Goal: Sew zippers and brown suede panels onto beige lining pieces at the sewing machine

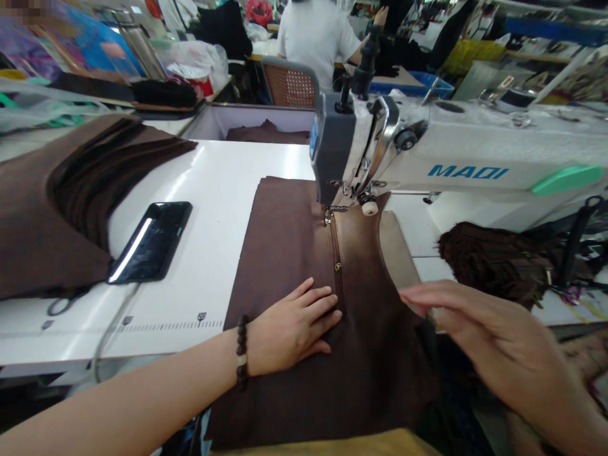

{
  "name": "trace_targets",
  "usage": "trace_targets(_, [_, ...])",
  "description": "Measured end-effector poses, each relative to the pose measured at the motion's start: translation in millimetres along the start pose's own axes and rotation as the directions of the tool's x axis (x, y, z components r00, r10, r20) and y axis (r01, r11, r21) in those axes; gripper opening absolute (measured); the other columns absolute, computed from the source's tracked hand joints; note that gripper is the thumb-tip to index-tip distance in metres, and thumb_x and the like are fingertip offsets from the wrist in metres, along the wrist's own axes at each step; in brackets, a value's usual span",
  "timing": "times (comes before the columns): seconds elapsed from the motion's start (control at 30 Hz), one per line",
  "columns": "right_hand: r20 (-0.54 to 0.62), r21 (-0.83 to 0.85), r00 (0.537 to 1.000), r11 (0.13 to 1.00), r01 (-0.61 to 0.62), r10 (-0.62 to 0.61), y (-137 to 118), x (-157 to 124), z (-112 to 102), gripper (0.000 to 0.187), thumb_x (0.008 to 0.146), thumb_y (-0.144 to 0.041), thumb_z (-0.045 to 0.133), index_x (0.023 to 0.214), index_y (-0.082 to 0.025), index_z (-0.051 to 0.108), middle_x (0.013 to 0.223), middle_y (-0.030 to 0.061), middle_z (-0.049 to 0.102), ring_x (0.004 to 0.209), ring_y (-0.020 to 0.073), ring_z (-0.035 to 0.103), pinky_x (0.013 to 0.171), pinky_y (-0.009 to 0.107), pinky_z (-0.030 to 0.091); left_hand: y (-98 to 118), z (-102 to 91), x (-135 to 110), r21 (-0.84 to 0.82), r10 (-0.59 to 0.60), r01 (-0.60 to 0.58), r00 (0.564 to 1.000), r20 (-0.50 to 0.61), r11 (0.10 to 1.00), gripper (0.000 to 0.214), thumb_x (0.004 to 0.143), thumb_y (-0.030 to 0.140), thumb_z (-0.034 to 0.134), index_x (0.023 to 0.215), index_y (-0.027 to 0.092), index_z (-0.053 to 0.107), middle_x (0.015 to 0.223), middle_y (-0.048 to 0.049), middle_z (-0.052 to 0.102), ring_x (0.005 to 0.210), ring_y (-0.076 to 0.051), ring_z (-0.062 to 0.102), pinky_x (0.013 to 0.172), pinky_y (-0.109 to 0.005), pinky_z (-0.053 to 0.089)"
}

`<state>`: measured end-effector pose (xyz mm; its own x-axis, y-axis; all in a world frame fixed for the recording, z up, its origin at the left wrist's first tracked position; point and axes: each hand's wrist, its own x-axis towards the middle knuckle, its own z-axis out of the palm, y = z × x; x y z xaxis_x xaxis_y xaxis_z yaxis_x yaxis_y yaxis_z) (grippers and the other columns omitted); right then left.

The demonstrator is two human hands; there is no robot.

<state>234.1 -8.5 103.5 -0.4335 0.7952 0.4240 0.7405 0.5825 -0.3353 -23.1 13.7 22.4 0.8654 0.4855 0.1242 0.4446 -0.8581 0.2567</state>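
Note:
A brown leather-like panel lies under the head of a white sewing machine marked MAQI. A zipper with a brass-coloured pull runs down the panel from the presser foot. My left hand, wearing a dark beaded bracelet, rests flat on the panel with its fingers spread beside the zipper's lower end. At the panel's curved right edge is my right hand, slightly blurred. Its fingers are stretched out and nothing shows in them; whether the fingertips touch the edge I cannot tell.
Left on the white table are a phone with a cable, a stack of brown pieces and a scissors handle. Dark brown pieces are heaped right. A person in white works beyond a chair.

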Motion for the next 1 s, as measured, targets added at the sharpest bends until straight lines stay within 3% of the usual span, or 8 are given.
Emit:
trace_targets(0.1, [0.037,-0.092,0.997,0.993,0.071,-0.067,2,25,46,0.030,0.088,-0.023,0.042,0.114,-0.016,0.054,0.115,0.0107,0.058,0.106,0.0216,0.054,0.090,0.037,0.049,1,0.0,-1,0.005,0.000,0.000,1.000,0.005,1.000,0.044,0.091,0.040,0.039,0.124,0.012,0.047,0.125,-0.0127,0.049,0.121,-0.028,0.038,0.105,-0.050,0.026])
trace_targets(0.17, [0.163,-0.129,0.985,0.988,0.085,-0.063,5,36,74,0.035,0.087,-0.021,0.043,0.118,-0.008,0.051,0.120,0.0151,0.054,0.111,0.0249,0.050,0.094,0.041,0.046,1,0.1,-1,0.003,-0.003,0.003,1.000,0.009,1.000,0.044,0.090,0.041,0.040,0.124,0.013,0.046,0.124,-0.0126,0.049,0.122,-0.028,0.037,0.105,-0.050,0.025])
trace_targets(0.3, [0.366,-0.095,0.926,0.987,0.132,-0.089,16,40,98,0.038,0.086,-0.017,0.044,0.122,-0.006,0.048,0.129,0.0152,0.046,0.120,0.0246,0.042,0.101,0.045,0.038,0,0.0,-1,-0.008,-0.015,0.015,1.000,0.026,1.000,0.044,0.090,0.041,0.041,0.124,0.014,0.046,0.123,-0.0117,0.050,0.123,-0.027,0.035,0.106,-0.049,0.024])
trace_targets(0.6, [0.403,-0.032,0.909,0.990,0.134,-0.110,28,34,94,0.044,0.087,-0.018,0.043,0.130,-0.011,0.038,0.137,0.0110,0.037,0.128,0.0212,0.031,0.104,0.046,0.031,0,0.1,0,-0.012,-0.019,0.019,0.999,0.031,1.000,0.043,0.090,0.040,0.040,0.124,0.014,0.046,0.124,-0.0120,0.049,0.123,-0.027,0.036,0.106,-0.049,0.024])
trace_targets(0.7, [0.443,-0.123,0.895,0.985,0.122,-0.056,28,36,72,0.040,0.084,-0.020,0.048,0.124,-0.015,0.046,0.126,0.0103,0.050,0.117,0.0237,0.046,0.097,0.046,0.040,1,-0.5,-1,-0.006,-0.012,0.012,1.000,0.020,1.000,0.043,0.091,0.040,0.040,0.125,0.014,0.046,0.126,-0.0120,0.048,0.123,-0.027,0.037,0.106,-0.049,0.025])
trace_targets(0.83, [0.511,-0.325,0.859,0.934,0.146,0.044,13,41,41,0.021,0.081,-0.021,0.055,0.100,-0.017,0.063,0.097,0.0097,0.065,0.084,0.0256,0.062,0.075,0.041,0.051,0,-0.6,-1,-0.003,-0.003,0.003,1.000,0.004,1.000,0.043,0.091,0.040,0.039,0.124,0.013,0.047,0.126,-0.0122,0.048,0.122,-0.027,0.037,0.105,-0.048,0.026])
trace_targets(0.9, [0.487,-0.308,0.874,0.935,0.174,-0.002,3,45,42,0.023,0.081,-0.020,0.054,0.102,-0.016,0.062,0.102,0.0103,0.063,0.088,0.0247,0.061,0.075,0.037,0.052,0,0.1,-1,-0.002,-0.002,0.002,1.000,-0.004,1.000,0.043,0.091,0.040,0.039,0.124,0.013,0.047,0.126,-0.0122,0.048,0.122,-0.027,0.038,0.105,-0.049,0.026])
trace_targets(1.0, [0.410,-0.266,0.910,0.945,0.192,-0.070,-2,49,63,0.029,0.084,-0.016,0.047,0.111,-0.012,0.058,0.117,0.0124,0.056,0.106,0.0247,0.053,0.091,0.040,0.046,-1,0.9,0,-0.004,-0.004,0.004,1.000,-0.004,1.000,0.043,0.090,0.040,0.040,0.123,0.014,0.047,0.125,-0.0120,0.049,0.121,-0.027,0.038,0.105,-0.049,0.027])
